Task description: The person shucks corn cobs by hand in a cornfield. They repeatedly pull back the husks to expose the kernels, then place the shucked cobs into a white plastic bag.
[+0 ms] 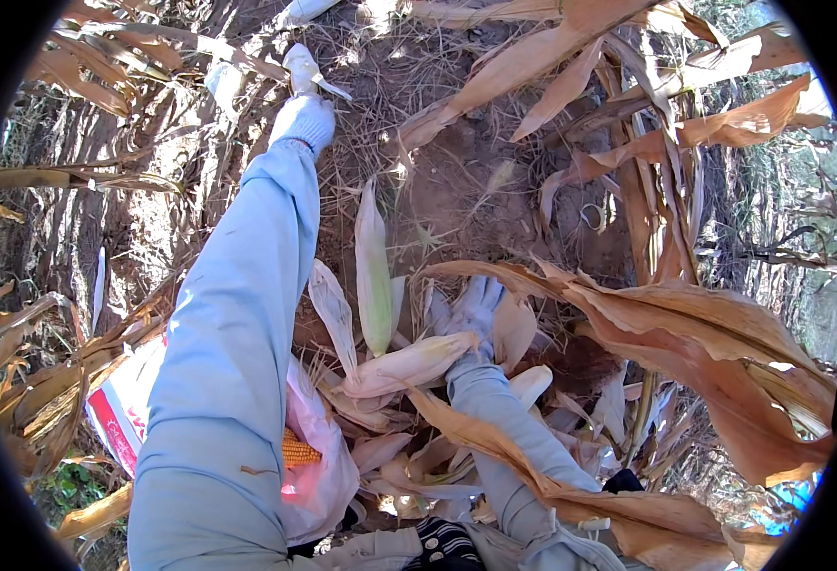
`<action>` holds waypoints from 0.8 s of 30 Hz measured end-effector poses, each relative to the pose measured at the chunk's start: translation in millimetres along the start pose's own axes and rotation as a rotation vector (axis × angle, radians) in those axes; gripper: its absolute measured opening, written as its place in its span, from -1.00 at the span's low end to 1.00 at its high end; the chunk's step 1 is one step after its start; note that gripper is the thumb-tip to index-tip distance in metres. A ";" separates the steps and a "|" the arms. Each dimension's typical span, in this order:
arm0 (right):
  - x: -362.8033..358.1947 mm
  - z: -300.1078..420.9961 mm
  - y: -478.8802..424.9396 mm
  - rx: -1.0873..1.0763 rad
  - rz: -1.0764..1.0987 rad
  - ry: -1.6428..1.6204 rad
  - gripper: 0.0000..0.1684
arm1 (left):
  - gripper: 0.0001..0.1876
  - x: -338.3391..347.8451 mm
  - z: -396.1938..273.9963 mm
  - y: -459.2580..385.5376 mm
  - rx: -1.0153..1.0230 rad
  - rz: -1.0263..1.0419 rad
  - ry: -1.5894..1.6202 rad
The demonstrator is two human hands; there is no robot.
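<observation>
My left hand (305,123), in a white knitted glove, reaches far forward and is closed around a pale husked corn ear (302,66) at the top. Low at the centre right, my right hand (470,310), also gloved, has its fingers spread near the soil, partly behind dry leaves; nothing shows in its grip. Beside its wrist lies an ear of corn in its husk (411,365). A greener ear in its husk (373,278) stands out between my arms. A white and red plastic bag (322,471) below my left arm holds a bare orange corn cob (299,451).
Large dry corn leaves (704,342) hang over my right forearm. Standing dry stalks (639,200) rise on the right. Loose husks (418,464) lie below the ears, and more dry leaves (54,378) lie at the left.
</observation>
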State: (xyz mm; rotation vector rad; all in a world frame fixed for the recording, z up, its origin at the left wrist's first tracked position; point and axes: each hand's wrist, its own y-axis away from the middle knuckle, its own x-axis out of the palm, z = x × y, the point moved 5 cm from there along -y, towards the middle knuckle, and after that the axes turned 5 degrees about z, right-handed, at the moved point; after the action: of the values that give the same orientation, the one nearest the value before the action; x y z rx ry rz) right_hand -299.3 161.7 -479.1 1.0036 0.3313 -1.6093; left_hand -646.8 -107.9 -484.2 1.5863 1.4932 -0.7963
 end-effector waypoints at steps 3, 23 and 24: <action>0.8 -2.4 -1.8 0.005 -0.009 -0.010 0.12 | -0.61 -13.5 -17.5 26.5 0.073 -0.014 0.008; -65.5 -72.0 2.6 -0.023 0.183 -0.432 -0.35 | -0.66 -250.5 -242.0 419.8 -0.035 0.658 0.954; -81.7 -94.8 7.5 0.145 0.063 -0.766 -0.42 | -0.65 -264.3 -254.5 436.8 0.034 0.648 0.923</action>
State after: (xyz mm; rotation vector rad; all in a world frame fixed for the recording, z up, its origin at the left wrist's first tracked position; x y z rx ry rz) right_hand -253.6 278.3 -472.0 0.4320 -0.3385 -1.8445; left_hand -261.2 -8.0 -75.8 2.4342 1.3553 0.3456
